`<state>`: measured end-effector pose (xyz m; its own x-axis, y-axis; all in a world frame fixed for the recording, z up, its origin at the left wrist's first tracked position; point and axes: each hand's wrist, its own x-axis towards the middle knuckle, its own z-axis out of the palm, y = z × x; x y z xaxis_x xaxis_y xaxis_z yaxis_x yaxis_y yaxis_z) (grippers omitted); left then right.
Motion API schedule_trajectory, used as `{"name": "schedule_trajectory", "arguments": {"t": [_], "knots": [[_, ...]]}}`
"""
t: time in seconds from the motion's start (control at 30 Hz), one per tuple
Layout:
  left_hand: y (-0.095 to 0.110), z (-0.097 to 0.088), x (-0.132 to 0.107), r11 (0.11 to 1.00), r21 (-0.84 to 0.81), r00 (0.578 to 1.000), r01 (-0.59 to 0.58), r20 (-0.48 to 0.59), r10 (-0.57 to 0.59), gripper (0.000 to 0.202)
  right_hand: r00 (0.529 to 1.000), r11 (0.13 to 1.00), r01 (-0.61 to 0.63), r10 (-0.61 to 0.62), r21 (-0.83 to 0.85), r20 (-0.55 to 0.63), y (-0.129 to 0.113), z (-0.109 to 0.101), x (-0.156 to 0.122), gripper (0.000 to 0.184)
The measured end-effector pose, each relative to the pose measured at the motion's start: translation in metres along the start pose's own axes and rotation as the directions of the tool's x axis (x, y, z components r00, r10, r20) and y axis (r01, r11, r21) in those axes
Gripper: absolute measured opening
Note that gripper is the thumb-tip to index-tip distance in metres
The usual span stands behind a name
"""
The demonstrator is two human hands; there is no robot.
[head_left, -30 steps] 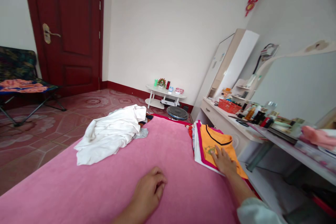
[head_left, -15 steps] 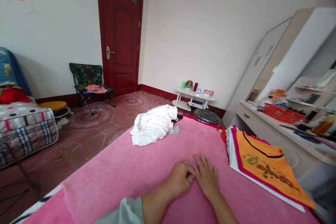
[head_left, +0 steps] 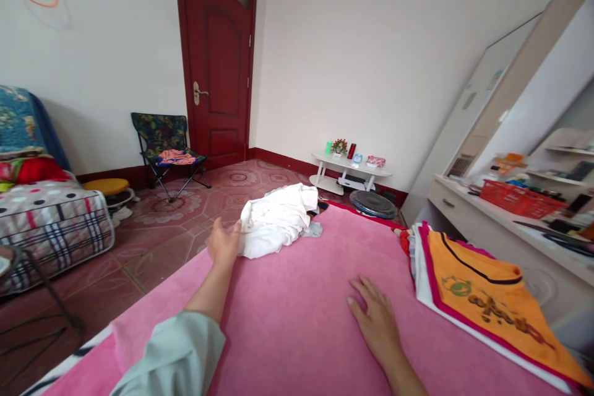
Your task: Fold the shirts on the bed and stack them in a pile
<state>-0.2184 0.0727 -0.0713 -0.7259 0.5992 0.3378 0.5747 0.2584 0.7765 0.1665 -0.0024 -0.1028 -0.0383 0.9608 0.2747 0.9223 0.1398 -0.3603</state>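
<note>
A crumpled white garment [head_left: 278, 219] lies on the pink bed cover [head_left: 297, 315], toward its far edge. At its left side is my left hand [head_left: 224, 241], thumb and fingers apart. Whether the fingertips touch the fabric I cannot tell. My right hand [head_left: 374, 315] rests on or just over the cover, palm down, fingers spread, holding nothing. On the right lies a stack of flat clothes, topped by an orange shirt [head_left: 492, 300] with dark lettering. A bit of grey cloth [head_left: 313, 230] peeks out beside the white garment.
A folding chair [head_left: 164, 142] with pink clothing on it stands by the red door [head_left: 223, 68]. At the right is a white dresser [head_left: 450, 195] bearing a red basket [head_left: 520, 198]. A low white table [head_left: 325, 161] stands against the far wall. A yellow stool [head_left: 106, 185] is at the left.
My left hand has left its place beside the right hand and moved forward and left to the white garment, its fingers opening. The right hand stays over the cover. The view has shifted slightly.
</note>
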Motion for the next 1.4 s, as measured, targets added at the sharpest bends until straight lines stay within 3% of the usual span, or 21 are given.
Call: {"name": "schedule_trajectory", "arguments": {"t": [0.13,0.33,0.43,0.53,0.6,0.67,0.7,0.77,0.8,0.83,0.87,1.0,1.1,1.17,1.2,1.23,1.3,1.37,1.4], "knots": [[-0.002,0.011,-0.002,0.999,0.013,0.997,0.036,0.074,-0.037,0.072,1.0,1.0,0.011,-0.011,0.015,0.006,0.001,0.0,0.0,0.044],[-0.002,0.01,0.0,0.993,-0.113,0.99,0.04,0.136,-0.024,0.034,0.999,0.999,0.025,-0.024,0.028,-0.023,0.0,0.0,-0.001,0.043],[0.022,0.0,-0.006,0.942,-0.314,0.992,-0.118,0.004,0.125,0.034,0.998,0.998,0.029,-0.027,0.049,-0.049,0.0,0.0,-0.002,0.042],[0.067,-0.014,-0.034,0.743,-0.541,0.908,-0.394,-0.102,0.407,0.031,0.998,0.993,0.02,-0.013,0.114,-0.061,0.0,0.001,0.0,0.041],[0.097,-0.023,-0.07,0.621,-0.628,0.791,-0.469,0.014,0.611,0.026,0.997,0.972,-0.007,0.024,0.235,-0.069,0.0,0.0,0.001,0.043],[0.116,-0.028,-0.114,0.506,-0.695,0.578,-0.511,0.159,0.801,0.027,0.989,0.895,-0.066,0.117,0.441,-0.09,0.0,-0.004,0.002,0.049],[0.121,-0.029,-0.137,0.46,-0.714,0.418,-0.527,0.254,0.872,0.03,0.979,0.824,-0.094,0.178,0.558,-0.097,0.0,-0.007,0.002,0.052],[0.123,-0.029,-0.179,0.359,-0.731,0.023,-0.581,0.426,0.904,0.033,0.954,0.661,-0.116,0.281,0.742,-0.102,0.001,-0.014,0.003,0.056],[0.121,-0.028,-0.196,0.316,-0.726,-0.094,-0.611,0.462,0.882,0.029,0.948,0.601,-0.11,0.304,0.791,-0.099,0.002,-0.017,0.002,0.055],[0.118,-0.026,-0.209,0.29,-0.713,-0.152,-0.638,0.487,0.86,0.022,0.947,0.566,-0.104,0.308,0.818,-0.093,0.003,-0.02,0.002,0.054],[0.115,-0.024,-0.218,0.276,-0.698,-0.176,-0.661,0.501,0.847,0.015,0.949,0.55,-0.101,0.304,0.829,-0.086,0.005,-0.022,0.003,0.052],[0.107,-0.02,-0.226,0.283,-0.681,-0.16,-0.676,0.51,0.845,0.021,0.958,0.582,-0.105,0.277,0.807,-0.075,0.012,-0.018,0.005,0.059],[0.108,-0.023,-0.22,0.284,-0.699,-0.171,-0.656,0.504,0.847,0.021,0.966,0.678,-0.065,0.226,0.732,-0.123,0.012,-0.012,0.007,0.06],[0.111,-0.026,-0.214,0.333,-0.691,-0.134,-0.641,0.529,0.838,0.015,0.973,0.742,-0.031,0.177,0.67,-0.15,0.009,-0.013,0.007,0.053],[0.113,-0.027,-0.21,0.382,-0.676,-0.088,-0.63,0.551,0.83,0.012,0.974,0.75,-0.026,0.168,0.661,-0.152,0.008,-0.016,0.007,0.048],[0.115,-0.027,-0.205,0.445,-0.65,-0.013,-0.615,0.574,0.819,0.011,0.974,0.737,-0.032,0.176,0.675,-0.146,0.007,-0.019,0.007,0.042],[0.117,-0.024,-0.192,0.573,-0.576,0.197,-0.584,0.584,0.788,0.019,0.967,0.657,-0.068,0.228,0.751,-0.112,0.008,-0.03,0.007,0.034],[0.116,-0.018,-0.177,0.666,-0.474,0.42,-0.576,0.528,0.738,0.024,0.944,0.591,-0.12,0.315,0.798,-0.092,0.013,-0.045,0.008,0.028],[0.114,-0.015,-0.17,0.7,-0.415,0.499,-0.581,0.498,0.709,0.026,0.93,0.602,-0.145,0.354,0.786,-0.1,0.018,-0.053,0.009,0.027]]}}
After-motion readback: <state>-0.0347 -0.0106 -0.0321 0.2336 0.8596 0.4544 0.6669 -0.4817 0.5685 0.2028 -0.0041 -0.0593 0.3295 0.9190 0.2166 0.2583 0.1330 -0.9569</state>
